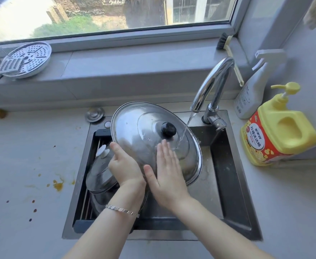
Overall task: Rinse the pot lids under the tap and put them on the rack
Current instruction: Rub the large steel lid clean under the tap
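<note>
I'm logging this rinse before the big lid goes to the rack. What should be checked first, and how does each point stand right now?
1. Water running: ok. The tap is on and the water stream lands on the large lid, right of its black knob.
2. Secure hold: ok. The left hand grips the lid's lower rim.
3. Support on top: ok. The right hand lies flat on the lid, fingers straight.
4. Underside rinsed: cannot tell, as it faces away.
5. Room on the rack: cannot tell. The small lid already sits there, and the arms hide the rest.
</note>
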A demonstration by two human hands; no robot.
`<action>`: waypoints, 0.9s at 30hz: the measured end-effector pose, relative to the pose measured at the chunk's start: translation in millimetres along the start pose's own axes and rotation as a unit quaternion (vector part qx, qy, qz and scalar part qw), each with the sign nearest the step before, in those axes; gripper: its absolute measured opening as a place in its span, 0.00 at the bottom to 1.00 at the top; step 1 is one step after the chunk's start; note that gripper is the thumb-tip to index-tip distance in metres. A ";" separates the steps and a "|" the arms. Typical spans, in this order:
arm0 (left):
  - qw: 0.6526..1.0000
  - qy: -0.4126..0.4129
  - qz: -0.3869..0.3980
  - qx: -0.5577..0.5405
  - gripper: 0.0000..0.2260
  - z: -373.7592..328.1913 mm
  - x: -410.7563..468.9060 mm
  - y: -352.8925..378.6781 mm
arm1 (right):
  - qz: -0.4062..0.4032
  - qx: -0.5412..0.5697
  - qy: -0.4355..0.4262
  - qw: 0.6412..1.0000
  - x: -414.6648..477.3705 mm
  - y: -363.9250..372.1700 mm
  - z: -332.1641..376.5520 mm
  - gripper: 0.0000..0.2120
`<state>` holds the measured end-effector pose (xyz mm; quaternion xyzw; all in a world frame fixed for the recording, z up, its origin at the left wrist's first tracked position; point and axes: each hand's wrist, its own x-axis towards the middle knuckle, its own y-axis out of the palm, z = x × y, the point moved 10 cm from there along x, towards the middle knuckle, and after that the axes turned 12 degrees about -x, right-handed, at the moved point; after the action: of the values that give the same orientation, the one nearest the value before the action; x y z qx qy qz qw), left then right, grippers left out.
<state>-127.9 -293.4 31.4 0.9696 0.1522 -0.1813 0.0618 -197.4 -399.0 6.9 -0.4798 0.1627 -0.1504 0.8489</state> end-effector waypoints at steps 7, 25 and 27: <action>1.000 -0.002 -0.023 -0.009 0.19 0.4 2.7 -8.6 | 0.033 0.020 0.150 0.988 13.6 5.7 -36.9 0.35; 0.989 -0.020 0.118 0.083 0.21 -10.0 11.4 -6.9 | -0.059 0.133 0.170 0.975 75.1 -34.4 -131.7 0.26; 0.981 -0.019 0.156 0.116 0.21 -4.9 12.7 -3.2 | -0.041 0.120 0.084 0.988 91.0 -45.0 -118.6 0.21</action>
<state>-116.0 -286.0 31.1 0.9784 -0.0242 -0.2041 -0.0210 -169.6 -549.6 -24.0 -0.3662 0.1938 -0.2436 0.8769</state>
